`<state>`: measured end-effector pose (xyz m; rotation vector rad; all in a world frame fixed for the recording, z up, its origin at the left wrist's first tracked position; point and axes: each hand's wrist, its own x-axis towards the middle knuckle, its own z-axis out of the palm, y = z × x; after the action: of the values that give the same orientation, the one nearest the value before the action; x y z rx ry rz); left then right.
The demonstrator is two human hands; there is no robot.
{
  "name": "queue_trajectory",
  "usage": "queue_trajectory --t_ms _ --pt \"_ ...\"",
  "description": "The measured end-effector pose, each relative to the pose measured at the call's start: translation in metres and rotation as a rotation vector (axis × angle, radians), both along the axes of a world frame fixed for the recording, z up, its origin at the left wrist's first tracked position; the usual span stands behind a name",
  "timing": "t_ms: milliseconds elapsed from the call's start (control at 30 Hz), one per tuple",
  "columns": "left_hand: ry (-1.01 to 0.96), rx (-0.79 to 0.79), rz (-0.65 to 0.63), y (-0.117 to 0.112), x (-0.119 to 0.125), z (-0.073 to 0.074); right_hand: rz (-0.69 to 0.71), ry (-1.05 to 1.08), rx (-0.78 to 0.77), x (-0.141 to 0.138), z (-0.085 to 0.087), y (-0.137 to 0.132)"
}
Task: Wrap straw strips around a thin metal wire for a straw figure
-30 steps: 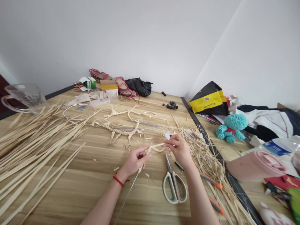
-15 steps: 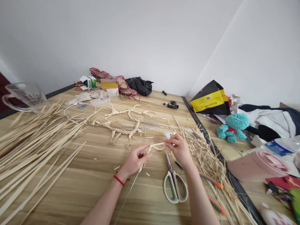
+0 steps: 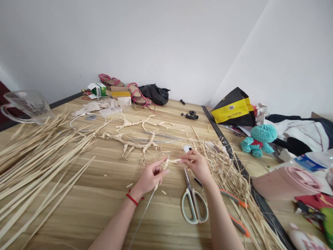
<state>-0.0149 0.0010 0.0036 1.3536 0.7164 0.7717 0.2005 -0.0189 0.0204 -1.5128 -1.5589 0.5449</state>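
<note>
Pinching the straw-wrapped piece (image 3: 165, 166) between thumb and fingers, left hand (image 3: 151, 177) is staying put; bare wire (image 3: 147, 207) is trailing below. Right hand (image 3: 197, 166) is pinching the pale strip (image 3: 174, 161), fingertips now sitting slightly nearer the left. Strip's lower loop is no longer showing; slack is apparently being taken up. Scissors (image 3: 191, 195) are lying between the forearms.

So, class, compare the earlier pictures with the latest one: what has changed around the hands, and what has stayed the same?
The right hand has shifted slightly left, its fingertips closer to the left hand; the stretch of pale strip between them looks shorter. Nothing was newly grasped or released. The left hand still grips the wrapped wire, and the scissors stayed put.
</note>
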Motion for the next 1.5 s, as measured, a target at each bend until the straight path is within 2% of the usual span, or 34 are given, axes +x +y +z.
queue_trajectory --t_ms 233,633,967,1133,1333,1500 --pt "0.012 0.022 -0.004 -0.0007 0.0004 -0.002 0.017 0.132 0.001 0.0013 0.0013 -0.0018" --pt "0.05 0.008 0.022 -0.0016 0.0019 0.0017 0.035 0.159 -0.021 -0.0002 -0.0011 0.0009" --pt "0.013 0.033 -0.019 -0.0021 0.0015 0.0003 0.017 0.161 -0.001 -0.0003 0.0013 -0.0019" --pt "0.006 0.021 -0.012 -0.002 0.0014 0.0002 -0.002 0.207 -0.023 -0.0014 0.0026 -0.0019" --pt "0.01 0.018 -0.01 -0.0013 0.0008 -0.0003 0.048 0.286 -0.086 -0.0032 0.0005 -0.0002" --pt "0.002 0.023 -0.02 -0.0015 0.0011 0.0002 0.019 0.276 -0.097 -0.0039 -0.0004 0.0009"
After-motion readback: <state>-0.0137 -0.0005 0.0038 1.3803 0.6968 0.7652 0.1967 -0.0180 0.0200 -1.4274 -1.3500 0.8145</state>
